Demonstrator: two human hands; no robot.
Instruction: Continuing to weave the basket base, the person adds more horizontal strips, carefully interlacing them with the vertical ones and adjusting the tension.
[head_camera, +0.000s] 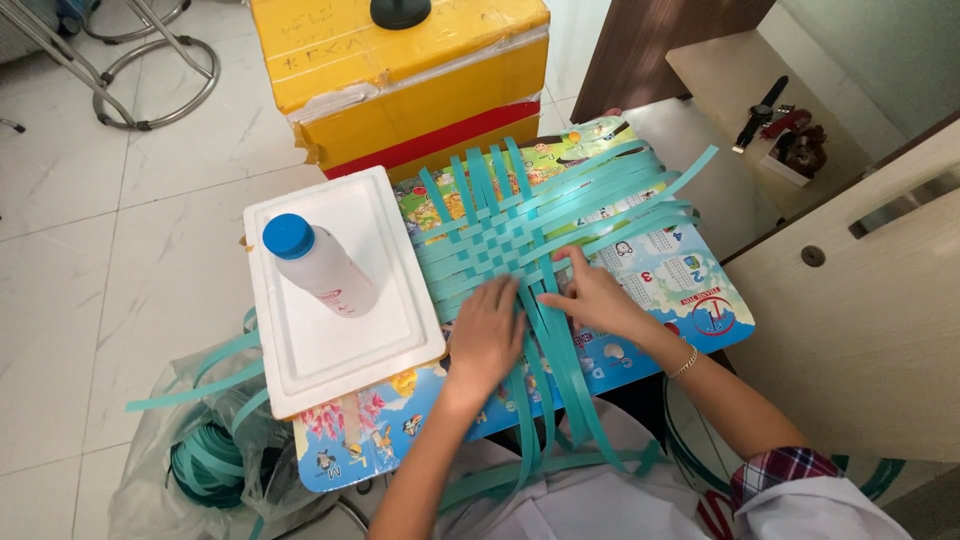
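Observation:
Teal plastic strips (520, 225) lie woven into a flat mat on a small table with a colourful printed top (690, 290). My left hand (487, 335) presses flat on the near edge of the weave, fingers spread. My right hand (592, 295) rests just to its right, fingertips pinching or pushing one strip toward the weave. Loose strip ends fan out to the far right and hang down over the table's near edge toward my lap.
A white foam lid (300, 350) lies on the table's left part, with a white bottle with a blue cap (320, 265) lying on it. A yellow box (400, 70) stands behind. A plastic bag with coiled teal strips (205, 460) sits on the floor at left. A wooden cabinet (860, 330) stands at right.

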